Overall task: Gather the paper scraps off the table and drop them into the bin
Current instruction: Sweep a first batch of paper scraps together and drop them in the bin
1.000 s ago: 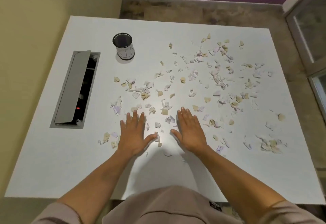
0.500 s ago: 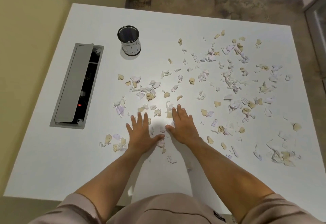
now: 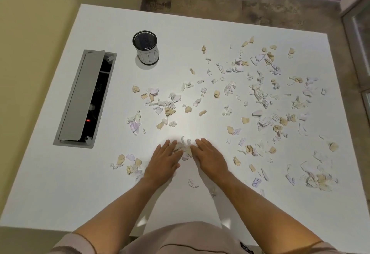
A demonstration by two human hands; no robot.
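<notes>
Along the left edge of the desk [image 3: 60, 183] sits a recessed cable tray [image 3: 84, 99] with its grey lid tipped open and a red light showing inside; just to its right, toward the far left corner, stands the bin [image 3: 147, 50], a small black mesh cup with a white label, upright and apparently without scraps in it. Paper scraps [image 3: 260, 93] in white, tan and pale lilac lie over the middle and right of the desk, thickest toward the right edge, with one cluster near the near right corner; a few lie near the left wrist.

The left hand [image 3: 163, 162] lies flat, fingers straight and together, angled inward; between it and the right hand [image 3: 210, 159], which mirrors it with fingers equally straight, a small heap of scraps [image 3: 185, 147] is pressed between the fingertips; neither hand grips anything yet.

The step in hand looks like raking scraps into a pile, and the task seems barely begun. To do it well, keep the palms low against the surface so thin pieces do not slip under; sweep slowly, since light paper may flutter away; bring the fingertips together before cupping; lift only a modest handful, because the bin's mouth is narrow and a large load would likely spill around it.
</notes>
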